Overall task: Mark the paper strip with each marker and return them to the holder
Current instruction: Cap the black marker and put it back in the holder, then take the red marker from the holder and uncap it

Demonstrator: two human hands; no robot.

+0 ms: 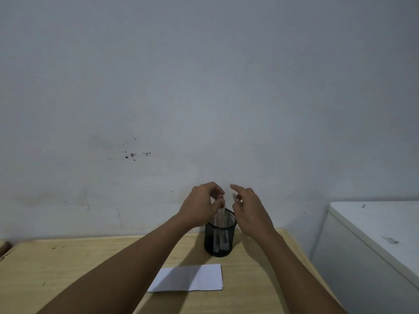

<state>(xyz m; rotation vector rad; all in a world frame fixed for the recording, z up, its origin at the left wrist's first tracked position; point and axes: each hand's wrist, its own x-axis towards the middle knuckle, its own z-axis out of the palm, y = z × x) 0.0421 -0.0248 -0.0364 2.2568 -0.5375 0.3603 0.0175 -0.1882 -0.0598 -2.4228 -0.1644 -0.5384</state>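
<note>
In the head view, a black mesh holder [220, 236] stands on the wooden surface [68, 268] just right of the frame's centre, low in the picture and close to the grey wall [204, 87]. The left hand [200, 205] hovers over the holder's left rim, its grip pinched around the top of a pale marker [220, 215] whose body runs down into the holder; the marker is blurred, so its colour is hard to tell. More markers seem to stand inside the mesh, though they show only as dim shapes. The right hand [250, 211] hangs beside the holder's right rim, its grip loose, fingers spread and holding nothing. The white paper strip [192, 278] lies flat on the surface nearer the lower edge of the frame, below the holder and between the two forearms. A white cabinet [374, 245] fills the lower right corner.
</note>
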